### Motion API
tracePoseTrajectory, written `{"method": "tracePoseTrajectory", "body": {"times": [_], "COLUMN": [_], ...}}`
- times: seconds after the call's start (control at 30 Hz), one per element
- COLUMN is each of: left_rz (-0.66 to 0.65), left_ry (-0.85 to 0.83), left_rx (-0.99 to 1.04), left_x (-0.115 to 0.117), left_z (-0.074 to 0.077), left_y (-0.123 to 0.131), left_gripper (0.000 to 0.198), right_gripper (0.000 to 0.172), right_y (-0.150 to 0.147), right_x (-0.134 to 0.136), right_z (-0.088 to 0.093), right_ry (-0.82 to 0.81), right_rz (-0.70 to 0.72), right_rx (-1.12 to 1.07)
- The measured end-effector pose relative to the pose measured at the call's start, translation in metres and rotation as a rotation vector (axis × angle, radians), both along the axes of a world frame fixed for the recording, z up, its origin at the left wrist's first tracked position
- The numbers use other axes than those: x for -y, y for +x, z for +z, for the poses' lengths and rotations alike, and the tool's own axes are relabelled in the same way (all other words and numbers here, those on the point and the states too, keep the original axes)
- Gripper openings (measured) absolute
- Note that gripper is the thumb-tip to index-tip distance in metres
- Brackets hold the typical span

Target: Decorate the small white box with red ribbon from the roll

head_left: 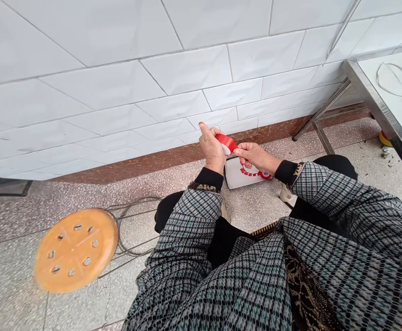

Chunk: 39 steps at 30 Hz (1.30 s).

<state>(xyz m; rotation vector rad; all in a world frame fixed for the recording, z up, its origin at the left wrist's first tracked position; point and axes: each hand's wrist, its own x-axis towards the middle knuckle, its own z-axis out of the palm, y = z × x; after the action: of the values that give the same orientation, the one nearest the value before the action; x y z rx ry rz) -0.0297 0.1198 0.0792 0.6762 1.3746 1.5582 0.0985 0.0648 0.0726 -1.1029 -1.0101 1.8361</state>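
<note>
Both my hands are raised in front of me over the floor. My left hand [212, 149] grips the left side of a small red and white piece [226, 144], its thumb stretched upward. My right hand [254, 156] pinches the right edge of that piece with finger and thumb. Just below the hands a white box with a red pattern [244, 177] rests on the speckled floor between my knees. My forearms are in grey checked sleeves.
An orange round stool [75, 248] with holes and a wire frame stands at the lower left. A white tiled wall [135, 78] runs across the back. A steel table [383, 105] with a loose wire [395, 82] sits at the right.
</note>
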Motion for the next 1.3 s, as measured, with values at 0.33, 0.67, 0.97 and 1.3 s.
{"method": "tracePoseTrajectory", "body": {"times": [0.33,0.67,0.97,1.3], "left_rz": [-0.047,-0.134,-0.260,-0.309], "left_ry": [-0.042,-0.175,-0.126,-0.001], "left_rx": [0.132,0.488,0.442,0.044], "left_x": [0.002,0.013,0.006,0.020], "left_z": [0.005,-0.007,0.006,0.015], "left_y": [0.001,0.005,-0.002,-0.006], "left_gripper": [0.066,0.060,0.061,0.057], "right_gripper": [0.029,0.049,0.056,0.058], "right_y": [-0.001,0.001,0.006,0.011], "right_x": [-0.001,0.001,-0.001,-0.001], "right_z": [0.004,0.007,0.013,0.017], "right_ry": [-0.030,-0.003,-0.092,-0.131], "right_rz": [0.015,0.141,0.082,0.164], "right_rx": [-0.049,-0.100,-0.157,-0.135]}}
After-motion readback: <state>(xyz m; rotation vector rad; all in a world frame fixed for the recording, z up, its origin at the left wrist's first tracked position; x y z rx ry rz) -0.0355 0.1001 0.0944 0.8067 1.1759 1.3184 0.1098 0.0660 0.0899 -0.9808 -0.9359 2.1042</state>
